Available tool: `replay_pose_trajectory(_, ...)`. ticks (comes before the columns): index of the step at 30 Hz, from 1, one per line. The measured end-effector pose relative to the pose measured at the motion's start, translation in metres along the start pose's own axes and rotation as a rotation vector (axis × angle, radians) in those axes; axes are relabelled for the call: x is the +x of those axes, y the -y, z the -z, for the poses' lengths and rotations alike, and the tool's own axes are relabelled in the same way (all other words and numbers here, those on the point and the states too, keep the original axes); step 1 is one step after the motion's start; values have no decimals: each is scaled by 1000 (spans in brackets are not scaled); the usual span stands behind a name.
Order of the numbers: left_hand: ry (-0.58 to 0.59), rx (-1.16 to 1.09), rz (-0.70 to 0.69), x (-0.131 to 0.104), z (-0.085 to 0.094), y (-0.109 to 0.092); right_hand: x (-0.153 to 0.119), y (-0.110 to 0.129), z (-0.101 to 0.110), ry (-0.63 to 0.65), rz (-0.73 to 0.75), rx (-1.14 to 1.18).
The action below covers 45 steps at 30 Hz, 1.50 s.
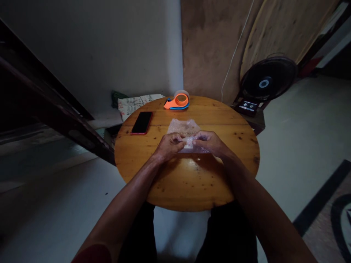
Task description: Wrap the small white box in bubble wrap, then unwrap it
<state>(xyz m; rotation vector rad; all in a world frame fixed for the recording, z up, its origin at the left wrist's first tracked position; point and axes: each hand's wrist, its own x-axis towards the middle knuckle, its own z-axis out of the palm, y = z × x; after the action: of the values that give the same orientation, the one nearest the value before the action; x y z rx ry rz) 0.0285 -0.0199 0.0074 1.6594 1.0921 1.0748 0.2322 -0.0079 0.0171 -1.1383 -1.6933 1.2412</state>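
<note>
A sheet of clear, pinkish bubble wrap [184,126] lies on the round wooden table [189,182], its near part folded over a small pale item [189,141] that I cannot identify. My left hand [171,145] grips the left side of that fold, thumb and fingers pinched together. On the opposite side, my right hand [208,141] pinches the same wrap, its thumb pointing inward. Only a short gap separates the two thumbs. Both wrists rest low, close over the tabletop.
Beyond the wrap stands an orange and blue tape dispenser [179,101] with a roll of clear tape. A phone with a red edge [142,123] lies at the left. Past the table's right edge is a dark fan [264,83]; a printed sack [134,105] sits behind, at left.
</note>
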Motion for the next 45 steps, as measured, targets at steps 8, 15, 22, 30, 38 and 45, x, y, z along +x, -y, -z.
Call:
replay_pose_trajectory(8,-19,16,53,5,1,4,0,-1,0,-52,-70,-60)
replay_pose_trajectory(15,-44,-19,76,7,-2,5,0,-1,-1,-60,-126,-32)
replay_pose_trajectory(22,-49,-3,78,7,-3,5,6,-17,-1,-115,70,-158)
replay_pose_trajectory(30,-45,-9,66,8,-3,7,-2,4,-8,-145,539,-597)
replay_pose_trajectory(38,-22,-19,88,7,5,1,-3,5,-12,-2,557,-850)
replay_pose_trajectory(45,81,148,174,2,38,-2,-7,9,-13,5,566,-905)
